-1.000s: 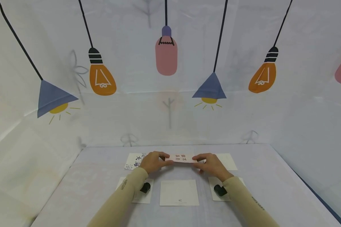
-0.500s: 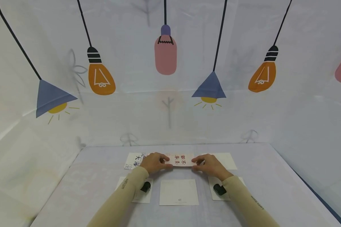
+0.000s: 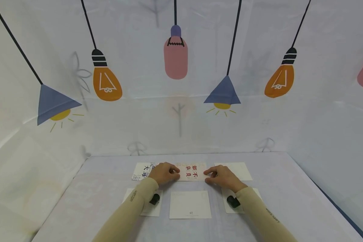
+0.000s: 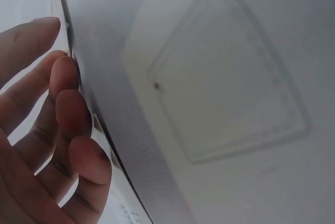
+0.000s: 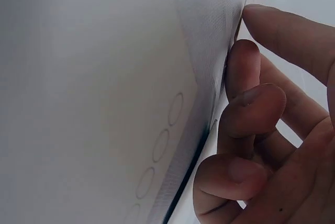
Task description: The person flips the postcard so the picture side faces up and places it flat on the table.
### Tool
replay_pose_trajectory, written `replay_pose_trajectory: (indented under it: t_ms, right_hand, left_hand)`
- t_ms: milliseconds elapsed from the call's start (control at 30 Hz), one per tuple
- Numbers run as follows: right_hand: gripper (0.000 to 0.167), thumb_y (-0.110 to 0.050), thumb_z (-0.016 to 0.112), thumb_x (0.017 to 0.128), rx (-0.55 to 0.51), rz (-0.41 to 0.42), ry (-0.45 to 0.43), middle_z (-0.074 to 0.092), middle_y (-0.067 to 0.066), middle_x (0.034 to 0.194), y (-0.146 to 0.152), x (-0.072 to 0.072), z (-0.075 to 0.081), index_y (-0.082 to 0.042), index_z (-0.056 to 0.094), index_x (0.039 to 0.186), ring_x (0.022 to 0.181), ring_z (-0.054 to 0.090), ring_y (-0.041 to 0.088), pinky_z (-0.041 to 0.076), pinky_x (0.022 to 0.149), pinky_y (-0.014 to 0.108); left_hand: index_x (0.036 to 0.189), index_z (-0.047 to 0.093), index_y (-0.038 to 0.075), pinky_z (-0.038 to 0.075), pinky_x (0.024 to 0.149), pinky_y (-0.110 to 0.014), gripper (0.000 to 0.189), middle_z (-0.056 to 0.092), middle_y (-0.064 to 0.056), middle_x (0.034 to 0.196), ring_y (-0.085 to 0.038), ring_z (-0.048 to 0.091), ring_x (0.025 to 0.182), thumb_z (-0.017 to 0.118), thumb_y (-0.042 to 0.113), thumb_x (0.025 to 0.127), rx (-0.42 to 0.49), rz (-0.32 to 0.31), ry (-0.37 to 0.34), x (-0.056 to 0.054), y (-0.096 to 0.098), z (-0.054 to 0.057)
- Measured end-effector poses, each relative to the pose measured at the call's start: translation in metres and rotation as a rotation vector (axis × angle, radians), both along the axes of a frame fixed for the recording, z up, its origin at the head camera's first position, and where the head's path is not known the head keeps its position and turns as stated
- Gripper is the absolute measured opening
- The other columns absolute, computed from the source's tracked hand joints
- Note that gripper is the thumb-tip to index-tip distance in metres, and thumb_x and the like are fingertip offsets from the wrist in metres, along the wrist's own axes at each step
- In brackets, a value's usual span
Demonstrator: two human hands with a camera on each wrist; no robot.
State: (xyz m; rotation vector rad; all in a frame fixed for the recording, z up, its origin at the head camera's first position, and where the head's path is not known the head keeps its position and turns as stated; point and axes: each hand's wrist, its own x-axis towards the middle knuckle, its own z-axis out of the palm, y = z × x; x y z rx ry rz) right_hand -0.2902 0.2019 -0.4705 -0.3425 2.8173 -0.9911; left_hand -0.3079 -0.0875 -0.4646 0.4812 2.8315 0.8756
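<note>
A pale pink card (image 3: 191,172) with red Chinese characters lies flat in the middle of the back row, in the head view. At its left end is my left hand (image 3: 163,173), thumb and index fingertips right at the edge with a small gap between them. My right hand (image 3: 225,177) is at the opposite end, its thumb and index finger also a little apart. Both wrist views show loosely bent fingers (image 4: 73,111) and fingers (image 5: 251,111) close to the tabletop. A white card with black and grey characters (image 3: 140,172) is partly hidden by the left hand.
A blank white card (image 3: 241,171) lies at the back right, partly behind the right hand. In front are a middle white card (image 3: 190,204), a left card (image 3: 151,210) and a right card (image 3: 231,210), the outer two overlapped by the sleeves. A lamp-patterned cloth (image 3: 139,117) stands behind.
The pink card, earlier gripped by both hands and tilted, has come down toward me and now lies flat. The fingers have loosened at its ends, while the hands stay almost in place.
</note>
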Motion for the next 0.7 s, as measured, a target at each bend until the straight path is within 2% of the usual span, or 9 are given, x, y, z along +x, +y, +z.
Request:
replay_pose_trajectory:
  t_ms: [167,400,567,700]
  right_hand:
    - [0.026,-0.021,0.083,0.086,0.001,-0.004,-0.009,0.064,-0.004,0.086,0.0,0.0,-0.001,-0.018,0.078,0.111,0.079,0.055,0.013,0.046,0.07,0.032]
    - [0.028,-0.02,0.081,0.087,-0.003,0.041,-0.009,0.063,-0.003,0.086,0.003,0.001,-0.001,-0.017,0.077,0.115,0.078,0.054,0.015,0.046,0.068,0.031]
    - [0.032,-0.021,0.079,0.089,-0.022,0.114,0.058,0.064,-0.005,0.087,0.011,0.002,0.003,-0.014,0.074,0.12,0.077,0.054,0.014,0.046,0.065,0.029]
    - [0.033,-0.021,0.076,0.091,-0.057,0.107,0.093,0.064,-0.006,0.088,0.021,0.001,0.006,-0.014,0.072,0.123,0.073,0.054,0.015,0.046,0.06,0.028]
  left_hand:
    - [0.109,0.078,0.021,0.048,0.074,-0.034,0.024,0.065,0.009,0.087,-0.01,0.056,0.077,0.079,0.033,0.088,-0.009,0.015,0.002,0.004,0.002,0.002]
    - [0.109,0.078,0.023,0.048,0.074,-0.033,0.025,0.065,0.01,0.087,-0.009,0.056,0.077,0.08,0.034,0.087,-0.034,0.028,0.025,0.003,0.002,-0.003]
    - [0.108,0.079,0.022,0.048,0.071,-0.032,0.025,0.064,0.011,0.084,-0.009,0.055,0.073,0.081,0.034,0.087,-0.042,0.013,0.064,0.002,0.003,-0.002]
    - [0.108,0.079,0.021,0.046,0.067,-0.031,0.025,0.062,0.012,0.08,-0.009,0.055,0.07,0.081,0.034,0.086,-0.056,0.008,0.079,0.002,0.004,-0.003]
